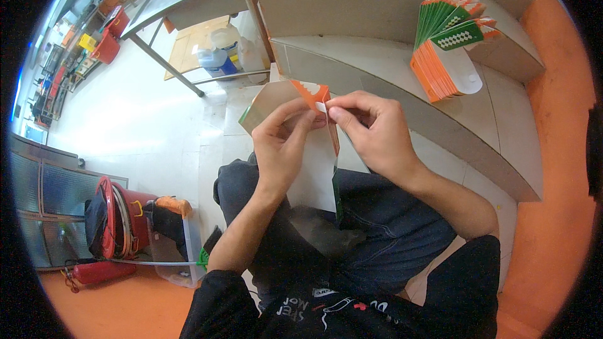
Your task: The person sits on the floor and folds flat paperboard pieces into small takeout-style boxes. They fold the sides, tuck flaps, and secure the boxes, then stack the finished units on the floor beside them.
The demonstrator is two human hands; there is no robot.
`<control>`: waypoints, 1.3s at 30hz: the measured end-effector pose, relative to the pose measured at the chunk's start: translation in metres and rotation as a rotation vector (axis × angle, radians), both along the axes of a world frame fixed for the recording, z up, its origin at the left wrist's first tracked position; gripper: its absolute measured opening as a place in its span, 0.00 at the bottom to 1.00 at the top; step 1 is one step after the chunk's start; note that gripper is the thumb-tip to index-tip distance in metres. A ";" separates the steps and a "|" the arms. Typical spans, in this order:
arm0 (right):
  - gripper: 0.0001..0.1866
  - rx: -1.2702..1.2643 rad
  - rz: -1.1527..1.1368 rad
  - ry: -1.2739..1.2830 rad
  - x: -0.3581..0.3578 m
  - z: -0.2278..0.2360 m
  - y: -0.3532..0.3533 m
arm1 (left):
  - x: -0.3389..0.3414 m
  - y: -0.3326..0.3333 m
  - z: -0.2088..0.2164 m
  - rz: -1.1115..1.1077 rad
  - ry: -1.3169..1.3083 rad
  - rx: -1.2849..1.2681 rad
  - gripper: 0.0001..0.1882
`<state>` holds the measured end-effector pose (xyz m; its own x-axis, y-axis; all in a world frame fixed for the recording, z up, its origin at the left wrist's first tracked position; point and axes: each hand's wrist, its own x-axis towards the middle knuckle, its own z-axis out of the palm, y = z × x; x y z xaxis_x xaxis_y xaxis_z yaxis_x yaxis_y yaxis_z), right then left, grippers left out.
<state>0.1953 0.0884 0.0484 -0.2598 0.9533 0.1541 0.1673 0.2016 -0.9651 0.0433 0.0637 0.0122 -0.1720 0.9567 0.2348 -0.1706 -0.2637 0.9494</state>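
Observation:
Between my hands, above my lap, is a partly folded paper food carton [312, 172] with orange and green printing outside and a plain pale inside. My left hand [277, 147] grips it from the left, thumb and fingers pinching near the upper edge. On the other side, my right hand [382, 130] pinches the same corner, where a small white tab shows beside the orange panel. The fingertips of both hands nearly meet there. One carton panel hangs down toward my knees. To the right on a step stands a nested, fanned-out stack of similar cartons [434, 74].
Tiled steps [377, 69] rise ahead and to the right, beside an orange floor strip [553, 150]. A metal-legged table [182, 6] stands ahead left, with jugs [217, 61] beneath. At lower left are a red bucket [129, 213], a clear bin [179, 270] and a fire extinguisher [103, 271].

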 end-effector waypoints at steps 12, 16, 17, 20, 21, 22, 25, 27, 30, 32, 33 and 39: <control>0.06 0.412 -0.087 -0.162 -0.003 0.004 -0.007 | 0.001 -0.005 0.002 -0.060 0.028 0.050 0.10; 0.06 0.308 -0.100 -0.017 -0.007 0.002 -0.007 | 0.001 -0.007 0.001 -0.109 -0.044 0.111 0.09; 0.06 0.303 -0.089 -0.028 -0.007 0.003 -0.008 | 0.001 -0.007 0.002 -0.109 -0.052 0.118 0.09; 0.06 0.217 -0.045 0.037 -0.008 0.004 -0.014 | -0.003 -0.007 0.004 -0.107 -0.031 0.089 0.08; 0.06 0.191 -0.015 0.077 -0.009 0.005 -0.016 | -0.005 -0.006 0.006 -0.099 -0.033 0.071 0.08; 0.06 0.196 -0.027 0.065 -0.009 0.006 -0.016 | -0.005 -0.006 0.007 -0.113 -0.027 0.075 0.08; 0.06 0.229 -0.026 0.048 -0.009 0.008 -0.016 | -0.005 -0.006 0.009 -0.129 -0.062 0.073 0.08; 0.05 0.226 -0.032 0.066 -0.010 0.008 -0.016 | -0.004 -0.006 0.009 -0.126 -0.087 0.063 0.08; 0.04 0.259 -0.047 0.060 -0.011 0.009 -0.017 | -0.003 -0.006 0.008 -0.086 -0.058 0.064 0.08; 0.04 0.288 -0.059 0.066 -0.011 0.009 -0.017 | -0.004 -0.006 0.008 -0.101 -0.049 0.048 0.11; 0.03 0.300 -0.061 0.069 -0.011 0.009 -0.017 | -0.005 -0.006 0.007 -0.104 -0.055 0.031 0.12; 0.02 0.271 -0.100 0.124 -0.014 0.009 -0.018 | -0.004 -0.006 0.007 -0.144 -0.039 0.070 0.13</control>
